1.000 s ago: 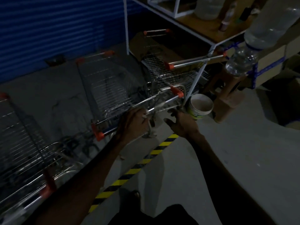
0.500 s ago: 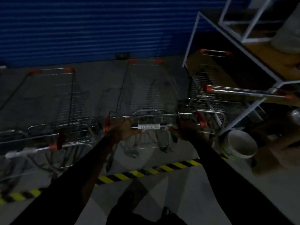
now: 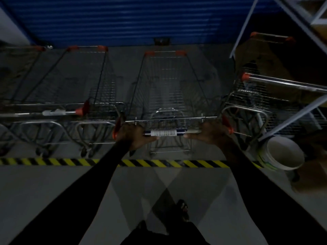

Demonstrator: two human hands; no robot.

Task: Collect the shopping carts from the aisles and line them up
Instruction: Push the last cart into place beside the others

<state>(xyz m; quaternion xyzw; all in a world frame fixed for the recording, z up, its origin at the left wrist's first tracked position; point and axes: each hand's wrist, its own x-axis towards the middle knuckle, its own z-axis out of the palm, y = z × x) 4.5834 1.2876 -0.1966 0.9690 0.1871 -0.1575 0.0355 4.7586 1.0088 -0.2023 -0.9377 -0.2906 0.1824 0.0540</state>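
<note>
A wire shopping cart (image 3: 168, 85) with orange corner caps stands straight ahead, nose toward the blue shutter. Its handle bar (image 3: 163, 133) carries a white barcode label. My left hand (image 3: 134, 134) grips the bar's left end and my right hand (image 3: 211, 132) grips its right end. To the left stands another cart (image 3: 99, 96), with a further one (image 3: 21, 76) beyond it at the frame edge. On the right a cart (image 3: 253, 96) sits partly under a shelf frame.
A yellow-and-black floor stripe (image 3: 159, 163) runs across just behind the cart wheels. A white bucket (image 3: 281, 152) stands at the right beside the white metal shelf frame (image 3: 290, 114). The blue roller shutter (image 3: 123, 18) closes off the far side. Grey floor lies near my feet.
The view has swung from angled to square on the cart. My right hand, apart from the bar a second ago, now holds its right end; my left hand kept its hold.
</note>
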